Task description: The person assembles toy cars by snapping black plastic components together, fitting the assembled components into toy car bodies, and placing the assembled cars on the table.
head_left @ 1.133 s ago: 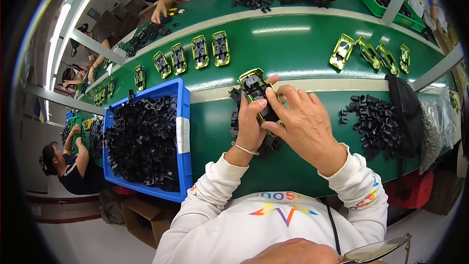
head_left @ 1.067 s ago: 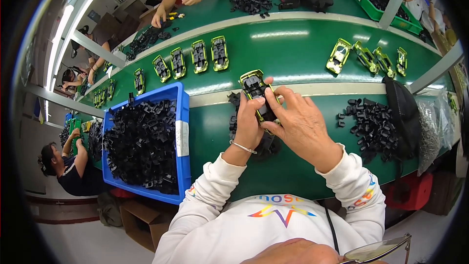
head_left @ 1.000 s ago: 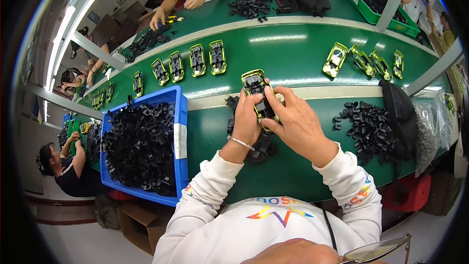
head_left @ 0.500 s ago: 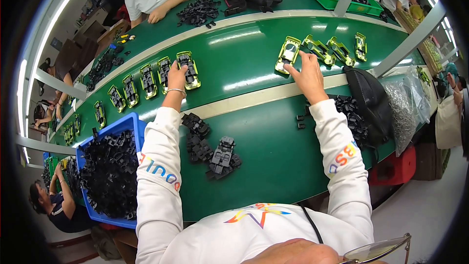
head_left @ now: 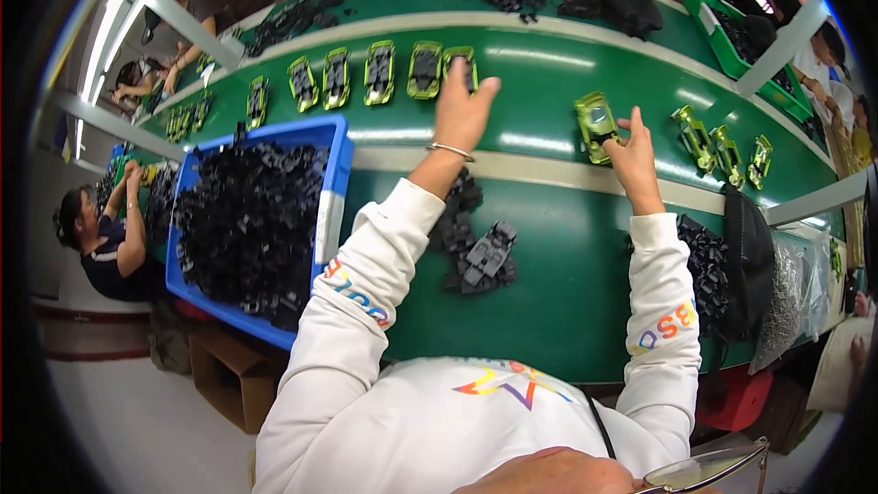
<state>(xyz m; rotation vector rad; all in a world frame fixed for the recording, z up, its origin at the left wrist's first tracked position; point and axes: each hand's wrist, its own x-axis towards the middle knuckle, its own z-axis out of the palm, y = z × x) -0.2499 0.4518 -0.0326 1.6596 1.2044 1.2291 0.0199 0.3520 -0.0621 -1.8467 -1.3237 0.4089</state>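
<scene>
1. Far left, a co-worker (head_left: 105, 242) in a dark top sits at the bench edge, arms raised toward the belt.
2. Next, a blue bin (head_left: 331, 185) packed w/ black plastic parts (heaped to the rim), resting on the green conveyor belt (head_left: 549, 302).
3. Above the bin, a row of yellow-green toy cars (head_left: 334, 79) lies along the belt, undersides up, black chassis showing.
4. The left hand (head_left: 465, 110) reaches out to the right end of that row, fingers spread and laid over the last car (head_left: 462, 64); can't tell if it's truly gripped or just touched. Thin bracelet on the wrist.
5. Below that forearm, a small pile of black chassis pieces (head_left: 480, 252) sits on the belt, near the person's chest (loose, not in any bin).
6. The right hand (head_left: 631, 151) is further right, fingertips pinching the side of a single yellow-green car shell (head_left: 594, 126) that lies on the belt, apart from the others.
7. Right again, three more green shells (head_left: 722, 151) in a slanted line, well apart from the hand.
8. Far right: another heap of black parts (head_left: 704, 265), just beside a black bag (head_left: 759, 256) and clear plastic bags.
</scene>
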